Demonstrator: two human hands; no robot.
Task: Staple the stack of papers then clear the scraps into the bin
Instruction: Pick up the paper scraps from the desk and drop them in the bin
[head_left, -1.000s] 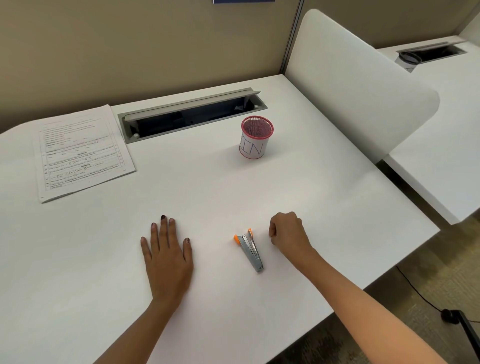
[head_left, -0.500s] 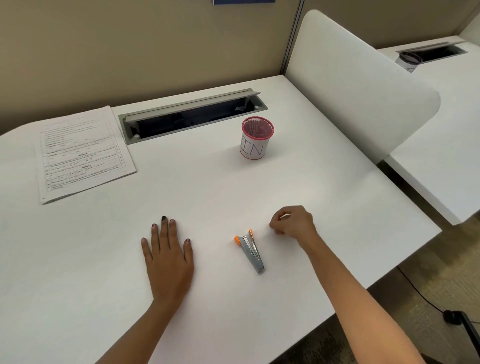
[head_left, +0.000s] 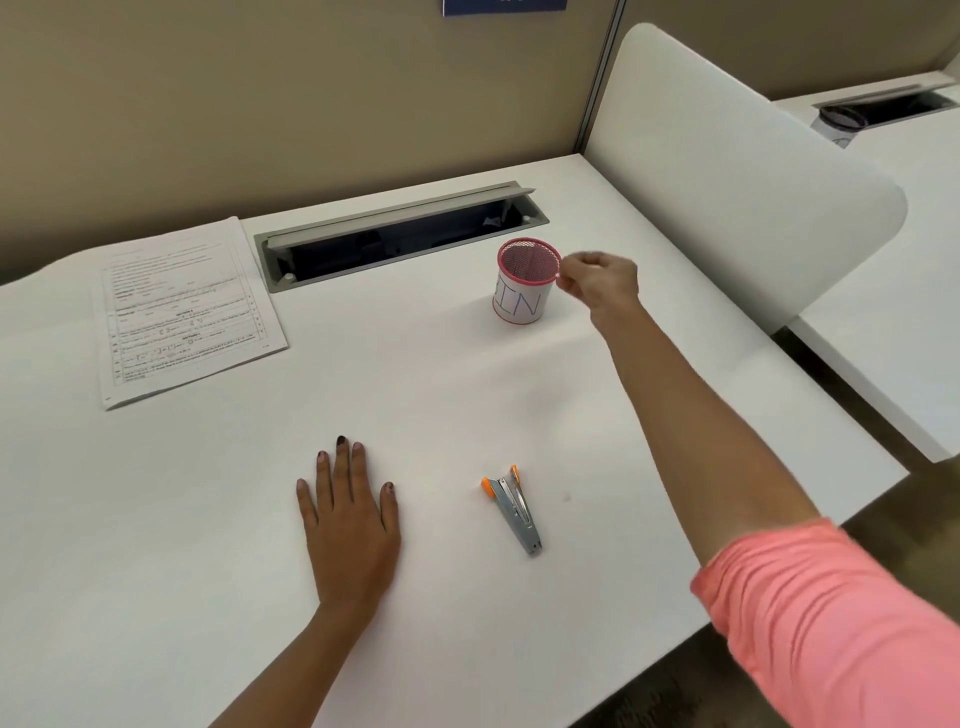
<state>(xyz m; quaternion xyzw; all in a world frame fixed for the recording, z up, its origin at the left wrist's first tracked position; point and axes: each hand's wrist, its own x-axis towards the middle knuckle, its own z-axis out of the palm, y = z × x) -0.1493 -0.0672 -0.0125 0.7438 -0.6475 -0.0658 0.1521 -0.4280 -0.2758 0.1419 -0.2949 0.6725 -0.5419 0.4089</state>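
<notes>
Desk (head_left: 208, 519): stapler (head_left: 513, 508) between hands, right hand (head_left: 600, 280) at bin (head_left: 524, 291).

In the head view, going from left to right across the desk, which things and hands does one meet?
Stack of papers → left hand → stapler → right hand, pinched beside the bin's rim.

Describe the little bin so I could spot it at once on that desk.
On the white desk, look just in front of the right end of the long grey cable slot at the back. There stands a small pink mesh cup, upright, beside the right hand. Its white paper wrap with BIN handwritten on it sets it apart.
</notes>
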